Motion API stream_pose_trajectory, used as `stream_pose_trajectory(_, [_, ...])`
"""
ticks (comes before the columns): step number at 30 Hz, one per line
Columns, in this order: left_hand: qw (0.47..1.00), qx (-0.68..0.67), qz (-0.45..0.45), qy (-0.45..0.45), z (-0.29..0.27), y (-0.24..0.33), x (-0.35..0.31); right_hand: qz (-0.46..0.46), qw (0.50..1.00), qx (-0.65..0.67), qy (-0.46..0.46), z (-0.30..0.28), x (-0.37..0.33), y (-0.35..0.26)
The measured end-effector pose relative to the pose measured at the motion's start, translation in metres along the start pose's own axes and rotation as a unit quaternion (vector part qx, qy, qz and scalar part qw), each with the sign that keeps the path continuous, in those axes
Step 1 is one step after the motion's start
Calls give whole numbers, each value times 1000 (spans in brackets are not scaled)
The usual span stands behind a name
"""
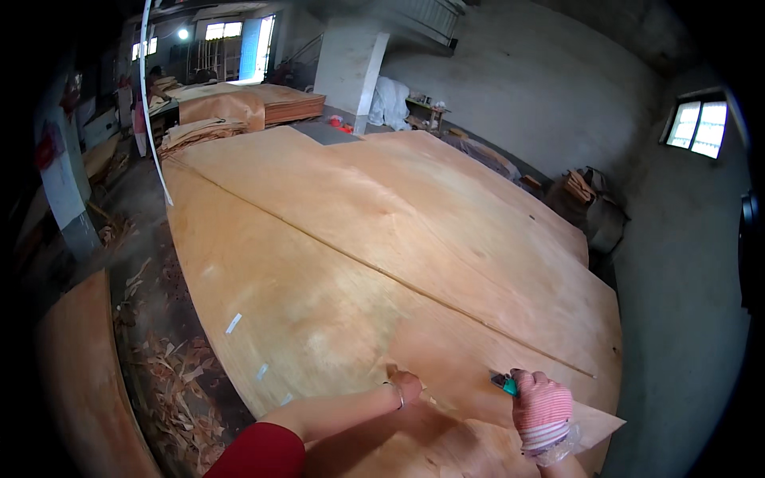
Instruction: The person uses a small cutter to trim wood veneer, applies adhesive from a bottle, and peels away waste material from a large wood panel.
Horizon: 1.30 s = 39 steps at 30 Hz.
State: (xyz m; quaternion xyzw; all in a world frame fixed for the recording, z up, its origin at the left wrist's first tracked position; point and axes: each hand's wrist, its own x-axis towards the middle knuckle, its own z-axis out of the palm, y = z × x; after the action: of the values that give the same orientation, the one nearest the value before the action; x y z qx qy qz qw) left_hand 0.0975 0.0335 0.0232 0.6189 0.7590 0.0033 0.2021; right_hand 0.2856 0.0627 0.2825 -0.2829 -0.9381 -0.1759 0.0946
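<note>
A broad, thin sheet of tan wood veneer (pixel 319 319) spreads out before me, with more sheets under and beyond it. My left hand (pixel 407 387), bare with a bracelet at the wrist, rests low on the veneer near the middle. Its fingers look curled, and a small brown bit shows beside them; what they grip is too small to make out. In a pink striped glove, my right hand (pixel 542 406) is closed around a green utility knife (pixel 504 383). The knife points left, just above the veneer. A pointed veneer corner (pixel 602 424) juts out beside the glove.
A long thin stick (pixel 382 271) lies diagonally across the veneer. Scraps (pixel 179 390) litter the floor at left, beside another panel (pixel 88 382). Stacked sheets (pixel 291 103) stand at the back left. A white strip (pixel 144 88) hangs there. A grey wall (pixel 677 263) bounds the right.
</note>
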Motion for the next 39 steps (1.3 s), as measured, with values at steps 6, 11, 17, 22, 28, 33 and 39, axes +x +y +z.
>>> stream_pose_trajectory(6, [995, 41, 41, -82, -38, 2, -16, -49, 998, -4, 37, -45, -9, -23])
stream_pose_trajectory(11, [999, 32, 22, -36, -24, -9, -11, -41, 998, 3, 53, -42, -12, -21])
stream_pose_trajectory(17, [987, -150, 38, 54, -10, -23, -23, -22, 998, -39, 31, -25, 6, -24])
stream_pose_trajectory(22, [693, -703, 131, 91, 8, 4, -67, 13, 996, -78, 40, -1, 54, -10])
stream_pose_trajectory(28, [823, -331, 351, 300, -38, -75, -229, 135, 982, -109, -69, 54, 181, 31])
stream_pose_trajectory(33, [817, -53, 54, 572, -102, -215, -366, 315, 943, -108, -12, 66, 255, 99])
stream_pose_trajectory(39, [726, 64, -135, 671, -230, -300, -469, 392, 909, 103, 93, 4, 298, 46])
